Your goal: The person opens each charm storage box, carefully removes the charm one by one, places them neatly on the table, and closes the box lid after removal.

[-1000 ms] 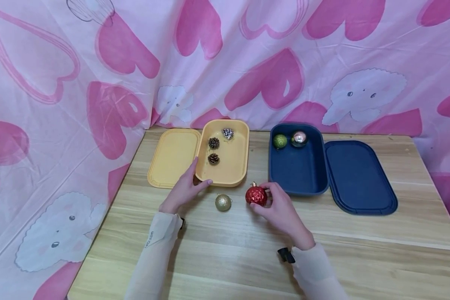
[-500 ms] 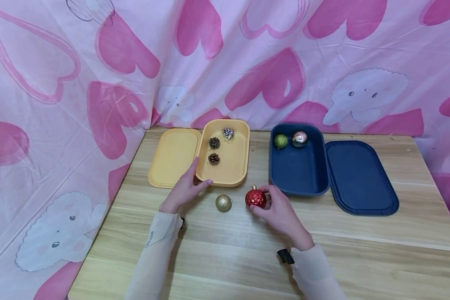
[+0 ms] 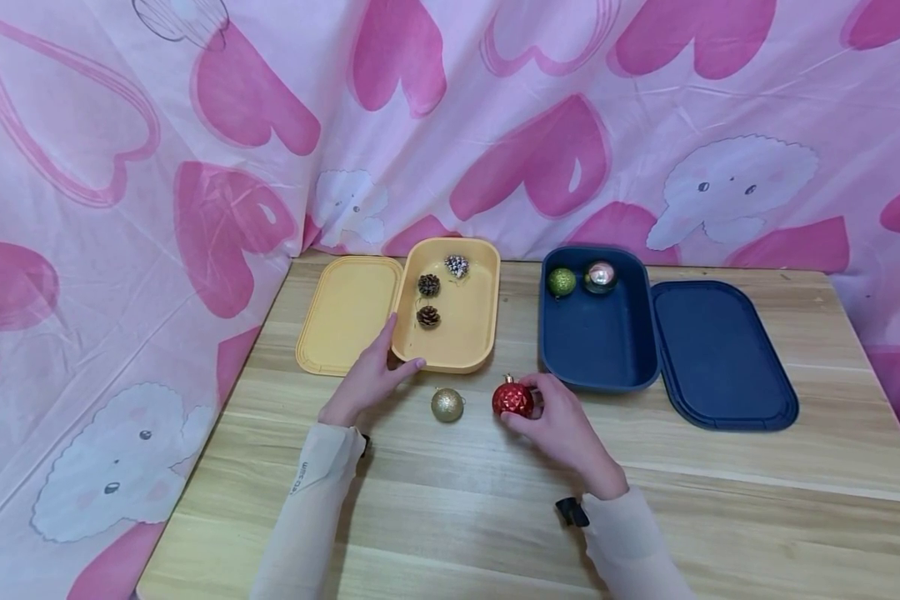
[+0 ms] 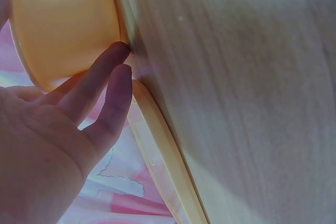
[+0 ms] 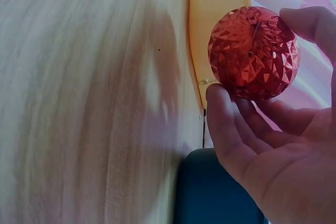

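My right hand [image 3: 562,423] holds a faceted red Christmas ball [image 3: 512,399] between thumb and fingers, its gold cap pointing away. In the right wrist view, the red ball [image 5: 254,53] appears raised off the table. At the near left corner of the yellow box [image 3: 476,321], my left hand [image 3: 366,382] rests with extended fingers along the side and its thumb at the front. The left wrist view shows relaxed fingers [image 4: 113,103] against the box wall [image 4: 65,24]. A glittery gold ball [image 3: 447,405] lies on the table between my hands. Three pinecones [image 3: 428,317] sit inside the yellow box.
A dark blue box [image 3: 600,342] stands to the right, with a green glitter ball [image 3: 561,282] and a shiny pink ball [image 3: 600,277] at its far end. Its blue lid [image 3: 723,358] lies beside it. Left of the yellow box lies a yellow lid [image 3: 348,312]. A pink curtain [image 3: 525,158] hangs behind.
The red ball has turned slightly and shifted a little toward me in my right hand. My left hand stays at the yellow box; the boxes and their contents have not visibly moved.
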Motion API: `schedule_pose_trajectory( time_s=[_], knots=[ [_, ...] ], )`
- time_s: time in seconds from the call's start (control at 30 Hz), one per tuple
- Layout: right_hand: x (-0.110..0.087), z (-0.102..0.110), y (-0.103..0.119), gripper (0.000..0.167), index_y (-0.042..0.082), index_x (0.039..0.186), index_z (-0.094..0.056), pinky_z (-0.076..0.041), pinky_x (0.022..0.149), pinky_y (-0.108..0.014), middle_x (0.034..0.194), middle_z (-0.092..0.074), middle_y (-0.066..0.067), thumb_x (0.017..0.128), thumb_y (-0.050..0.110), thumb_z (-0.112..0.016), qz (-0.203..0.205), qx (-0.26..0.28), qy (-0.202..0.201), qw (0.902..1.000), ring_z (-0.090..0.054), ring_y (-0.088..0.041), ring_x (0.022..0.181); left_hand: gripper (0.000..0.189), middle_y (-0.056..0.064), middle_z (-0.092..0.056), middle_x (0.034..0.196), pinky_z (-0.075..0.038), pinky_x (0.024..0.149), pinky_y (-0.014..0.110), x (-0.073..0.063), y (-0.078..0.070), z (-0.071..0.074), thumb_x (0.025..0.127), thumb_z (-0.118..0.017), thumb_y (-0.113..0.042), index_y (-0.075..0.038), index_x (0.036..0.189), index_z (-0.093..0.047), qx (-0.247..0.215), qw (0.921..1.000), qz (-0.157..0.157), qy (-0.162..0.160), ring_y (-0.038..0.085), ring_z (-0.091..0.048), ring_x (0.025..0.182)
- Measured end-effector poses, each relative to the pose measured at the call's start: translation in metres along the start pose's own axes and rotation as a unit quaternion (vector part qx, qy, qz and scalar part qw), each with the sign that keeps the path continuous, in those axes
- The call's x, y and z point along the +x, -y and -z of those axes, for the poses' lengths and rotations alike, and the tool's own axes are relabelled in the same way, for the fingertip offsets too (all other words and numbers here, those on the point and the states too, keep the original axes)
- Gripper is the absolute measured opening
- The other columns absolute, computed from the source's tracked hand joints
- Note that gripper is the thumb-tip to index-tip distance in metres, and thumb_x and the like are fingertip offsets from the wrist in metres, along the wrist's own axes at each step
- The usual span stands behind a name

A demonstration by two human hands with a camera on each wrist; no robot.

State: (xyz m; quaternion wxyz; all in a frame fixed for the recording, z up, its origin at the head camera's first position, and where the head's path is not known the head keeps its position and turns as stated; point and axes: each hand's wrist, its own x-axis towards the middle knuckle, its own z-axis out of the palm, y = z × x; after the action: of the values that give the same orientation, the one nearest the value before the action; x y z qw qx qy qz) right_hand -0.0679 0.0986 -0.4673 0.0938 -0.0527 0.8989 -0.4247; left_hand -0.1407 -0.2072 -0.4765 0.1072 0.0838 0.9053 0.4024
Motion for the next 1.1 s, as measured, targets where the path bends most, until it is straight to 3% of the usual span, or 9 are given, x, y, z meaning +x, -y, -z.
schedule_pose_trajectory(
  time_s=[0.4,0.8,1.1],
  knots=[
    [0.0010,-0.0039,-0.0026,0.049,0.003,0.115,-0.059,-0.045,0.070,-0.025,0.100,-0.057,-0.008,0.077,0.027,-0.078,-0.004,0.001,0.004,1.0000,-0.054,-0.018,0.083,0.101,0.009,-0.016,0.162,-0.022,0.120,0.040,-0.0003,0.0005,-0.0003,0.087,-0.065,-0.052,-0.012,0.156,-0.003,-0.006,1.0000,-0.004,0.000,0.022,-0.025,0.146],
    [0.0015,-0.0071,-0.0045,0.047,0.003,0.115,-0.060,-0.051,0.089,-0.042,0.112,-0.062,-0.011,0.079,0.030,-0.075,-0.018,-0.015,0.015,0.9996,-0.059,-0.025,0.102,0.102,0.009,-0.014,0.162,-0.022,0.120,0.041,-0.0007,0.0005,-0.0004,0.087,-0.064,-0.054,-0.013,0.156,-0.002,-0.009,1.0000,-0.002,-0.001,0.023,-0.025,0.146],
    [0.0018,-0.0089,-0.0042,0.045,0.003,0.113,-0.061,-0.052,0.090,-0.043,0.111,-0.064,-0.011,0.079,0.030,-0.075,-0.017,-0.018,0.023,0.9994,-0.060,-0.026,0.104,0.102,0.009,-0.014,0.162,-0.021,0.120,0.040,0.0002,0.0020,-0.0013,0.087,-0.064,-0.054,-0.013,0.156,-0.002,-0.012,0.9999,-0.001,0.000,0.022,-0.025,0.146]
  ],
)
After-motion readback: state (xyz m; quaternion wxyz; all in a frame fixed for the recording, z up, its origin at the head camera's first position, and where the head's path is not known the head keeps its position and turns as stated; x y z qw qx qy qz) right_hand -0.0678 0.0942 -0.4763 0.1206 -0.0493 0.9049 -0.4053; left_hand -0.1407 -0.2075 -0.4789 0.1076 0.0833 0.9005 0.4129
